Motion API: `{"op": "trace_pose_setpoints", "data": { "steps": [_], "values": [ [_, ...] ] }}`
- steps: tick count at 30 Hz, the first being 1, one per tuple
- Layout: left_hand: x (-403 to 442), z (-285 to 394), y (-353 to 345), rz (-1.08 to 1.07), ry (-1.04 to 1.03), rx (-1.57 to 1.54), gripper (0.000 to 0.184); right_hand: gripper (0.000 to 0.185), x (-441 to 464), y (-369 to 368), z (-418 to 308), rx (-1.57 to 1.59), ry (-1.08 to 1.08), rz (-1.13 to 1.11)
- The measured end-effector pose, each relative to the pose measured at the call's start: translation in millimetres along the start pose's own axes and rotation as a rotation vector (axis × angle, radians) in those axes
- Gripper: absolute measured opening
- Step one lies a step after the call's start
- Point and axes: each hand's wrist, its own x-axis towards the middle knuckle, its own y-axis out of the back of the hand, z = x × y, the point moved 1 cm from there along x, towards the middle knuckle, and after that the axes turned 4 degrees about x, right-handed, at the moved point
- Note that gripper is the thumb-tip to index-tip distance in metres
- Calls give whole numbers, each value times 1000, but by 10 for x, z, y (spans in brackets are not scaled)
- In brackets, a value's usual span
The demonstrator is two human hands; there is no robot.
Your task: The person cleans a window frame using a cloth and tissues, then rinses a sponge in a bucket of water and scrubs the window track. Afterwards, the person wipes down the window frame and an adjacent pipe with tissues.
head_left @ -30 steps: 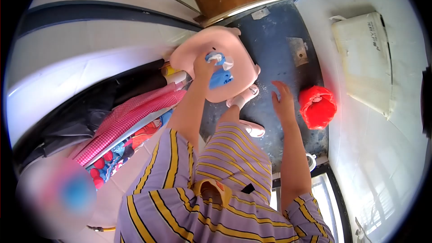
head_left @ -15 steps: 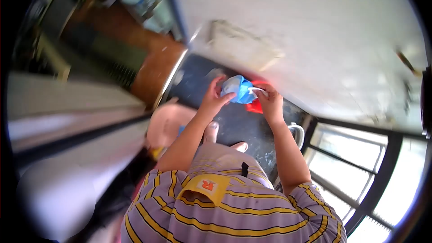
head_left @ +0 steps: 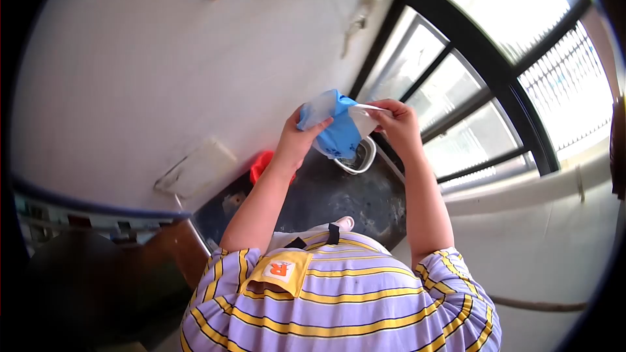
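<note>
A thin, crumpled blue and white plastic bag (head_left: pixel 336 127) is stretched between my two hands in front of me. My left hand (head_left: pixel 298 138) grips its left side, thumb laid over the blue face. My right hand (head_left: pixel 396 127) pinches a white strip at the bag's upper right corner between thumb and fingers. Some dark print shows low on the blue part. Whatever is inside the bag, if anything, cannot be made out.
Below the bag, a white-rimmed bucket (head_left: pixel 362 164) stands on the dark floor (head_left: pixel 319 195). A red container (head_left: pixel 261 166) sits by the wall, partly behind my left forearm. A black-framed window (head_left: pixel 456 91) is on the right. A pale panel (head_left: pixel 195 169) is at the wall's lower left.
My view has turned right, toward the window and bucket. The bag, bunched up before, is now spread wider between my hands. The red container now appears left of the bag.
</note>
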Motion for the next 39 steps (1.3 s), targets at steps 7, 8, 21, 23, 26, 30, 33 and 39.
{"op": "trace_pose_setpoints", "data": {
  "steps": [7, 8, 21, 23, 26, 30, 33, 39],
  "values": [
    [368, -219, -1842, -324, 98, -127, 37, 13, -498, 1747, -286, -49, 35, 330],
    [392, -263, -2094, -326, 129, -118, 36, 15, -563, 1924, -297, -29, 103, 366],
    [565, -925, -3883, -591, 343, -45, 61, 24, -893, 3506, -49, 133, 52, 377],
    [597, -946, -4088, -717, 451, -127, 68, 18, -869, 3732, 119, 270, 184, 410],
    [761, -1101, -4424, -743, 544, -131, 77, 11, -853, 4001, 124, 467, 299, 595],
    [975, -1368, -4877, -760, 596, -94, 82, 18, -746, 4316, 7, 506, 296, 712],
    [1141, -1438, -5228, -837, 597, -113, 84, 25, -558, 4606, 79, 337, 303, 804],
    [1699, -1555, -5789, -876, 406, 46, 62, 20, -113, 4950, -88, -130, 250, 834]
  ]
}}
